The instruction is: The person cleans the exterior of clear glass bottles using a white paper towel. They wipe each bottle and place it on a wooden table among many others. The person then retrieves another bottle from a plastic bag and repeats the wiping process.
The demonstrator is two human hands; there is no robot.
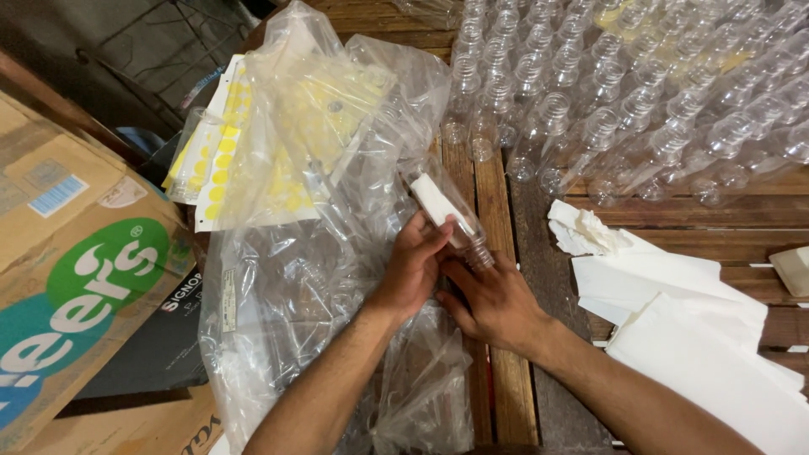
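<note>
A clear plastic bottle with a white label half wrapped round it sits in the middle of the scene, held over the slatted wooden table. The left hand is closed around the bottle's lower side, thumb pressing on the label; the right hand cups the neck end from below, fingers curled loosely. The label looks partly stuck on, not yet smoothed flat. Far right, rows of bare bottles lie in a mass, seemingly without labels. Near right lies a stack of white backing sheets, one crumpled. To the left, a big clear plastic bag covers sheets of yellow round stickers, beside a cardboard box. How many bottles already carry labels is hard to tell; the bag's contents are blurred by folds.
</note>
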